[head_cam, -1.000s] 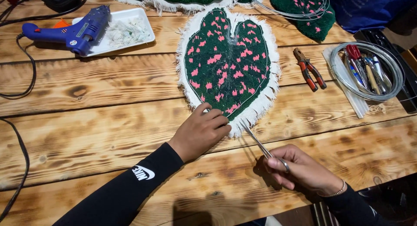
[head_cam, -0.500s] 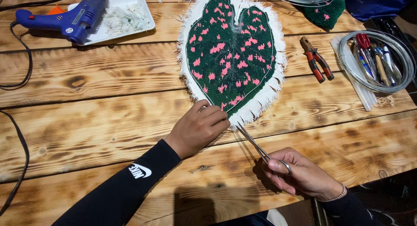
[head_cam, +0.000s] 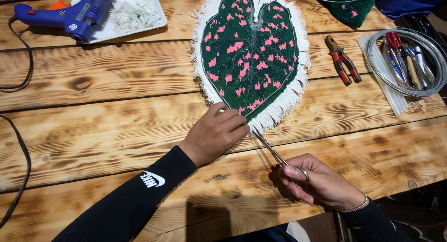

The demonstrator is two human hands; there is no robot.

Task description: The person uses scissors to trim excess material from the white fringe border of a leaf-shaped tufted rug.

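A heart-shaped tufted leaf piece, dark green with pink spots and a frayed white cloth border, lies on the wooden table. My left hand presses on its lower left edge near the tip, fingers curled on the white fringe. My right hand grips thin metal scissors by the finger rings. The blades point up and left, and their tips meet the fringe at the leaf's bottom point, right beside my left fingers.
A blue glue gun rests on a white tray at the top left, its black cord trailing down the left side. Red-handled pliers lie right of the leaf. A wire coil holds several tools. Another green piece sits behind.
The view has moved closer and the leaf sits higher in view. My left hand stays at the leaf's tip, and the scissors remain at the fringe with little shift.
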